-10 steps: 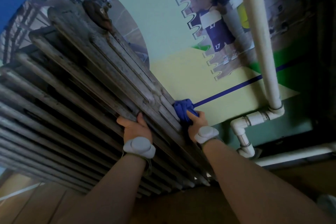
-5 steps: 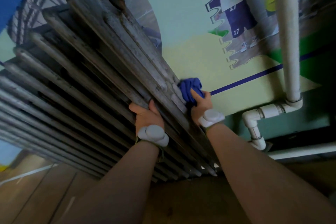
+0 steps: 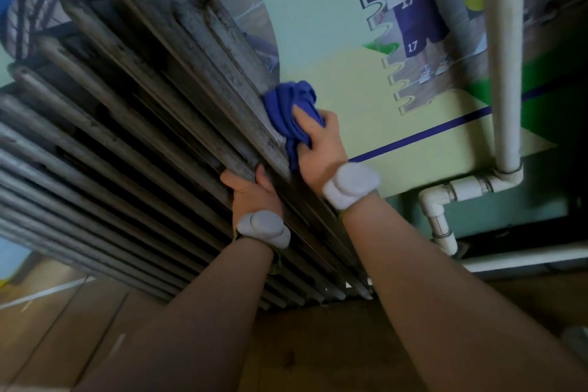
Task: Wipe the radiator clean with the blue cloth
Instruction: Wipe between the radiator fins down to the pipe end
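A grimy grey column radiator (image 3: 133,124) fills the left half of the head view, its ribs running up and to the left. My right hand (image 3: 321,143) grips a bunched blue cloth (image 3: 291,111) and presses it against the radiator's rightmost rib, beside the wall. My left hand (image 3: 251,197) grips a rib just below and left of the cloth, fingers curled over its edge. Both wrists carry white bands.
A white vertical pipe (image 3: 502,57) runs down the wall at right into an elbow joint (image 3: 436,200). The wall (image 3: 318,9) behind carries a printed mural with a blue stripe. Wooden floor (image 3: 95,328) lies below the radiator.
My right hand has slid the cloth upward along the rightmost rib. The view has moved closer to the radiator. My left hand keeps its hold on the rib.
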`<control>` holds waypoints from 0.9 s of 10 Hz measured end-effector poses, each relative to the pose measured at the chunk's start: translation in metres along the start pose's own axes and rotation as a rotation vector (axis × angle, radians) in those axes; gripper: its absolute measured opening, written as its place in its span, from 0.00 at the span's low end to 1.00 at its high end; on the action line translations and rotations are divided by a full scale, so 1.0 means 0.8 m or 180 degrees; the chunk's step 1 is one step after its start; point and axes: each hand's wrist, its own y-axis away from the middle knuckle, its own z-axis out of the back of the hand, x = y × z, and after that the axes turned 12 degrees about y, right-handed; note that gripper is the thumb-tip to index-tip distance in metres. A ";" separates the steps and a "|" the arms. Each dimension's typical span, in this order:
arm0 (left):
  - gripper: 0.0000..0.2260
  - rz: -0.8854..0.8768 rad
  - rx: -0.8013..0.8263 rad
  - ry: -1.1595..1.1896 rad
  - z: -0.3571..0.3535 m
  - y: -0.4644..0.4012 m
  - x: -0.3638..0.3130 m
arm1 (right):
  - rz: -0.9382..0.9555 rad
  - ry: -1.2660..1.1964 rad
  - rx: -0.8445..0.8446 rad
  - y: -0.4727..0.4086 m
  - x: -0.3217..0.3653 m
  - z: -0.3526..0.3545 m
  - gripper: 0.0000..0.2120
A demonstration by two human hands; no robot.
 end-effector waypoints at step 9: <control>0.31 0.0144 -0.0144 -0.0284 -0.007 0.002 -0.002 | -0.1943 0.0812 0.0562 0.123 -0.118 0.006 0.25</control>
